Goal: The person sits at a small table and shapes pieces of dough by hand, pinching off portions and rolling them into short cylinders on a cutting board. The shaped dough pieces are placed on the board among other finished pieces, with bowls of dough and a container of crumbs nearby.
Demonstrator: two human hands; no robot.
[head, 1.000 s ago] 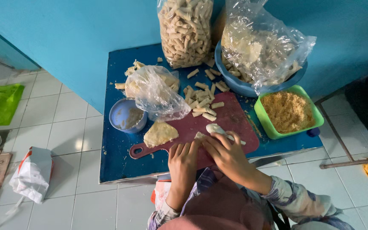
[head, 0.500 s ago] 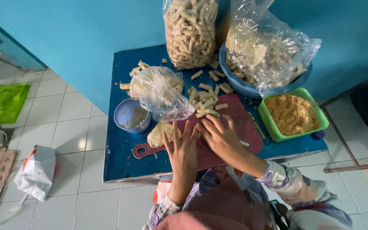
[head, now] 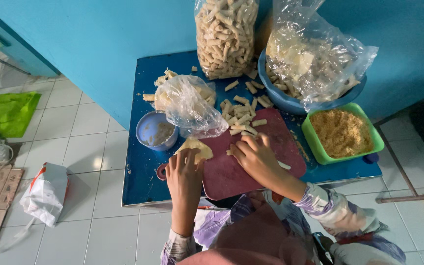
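Left hand (head: 185, 172) lies flat, fingers spread and apart, palm down on the near-left edge of the dark red cutting board (head: 271, 147), fingertips touching the pale wrapper sheet (head: 195, 147) at the board's left corner, likely pinning it so it stays put. Right hand (head: 256, 157) sits mid-board, fingers curled together around a small pale roll (head: 230, 152); how firmly it grips I cannot tell, its fingers cover most of the piece

Left to right across the frame:
- far left floor: green bag (head: 8, 113), white paper bag (head: 45, 194) lower left
- blue table (head: 143, 181) in centre, pushed against the blue wall
- small blue bowl (head: 155, 130) just left of the board, within left-hand reach, probably paste or filling
- crumpled clear bag (head: 187, 105) over a stack of wrappers, just above the board's left corner
- finished rolls (head: 241, 115) piled loose at the board's top edge, out of the working area
- tall clear bag of rolls (head: 226, 34) top centre, upright against the wall
- big blue basin (head: 290, 100) with a plastic bag in it, upper right
- green tray of crumbs (head: 342, 132) right of the board, beside the right hand
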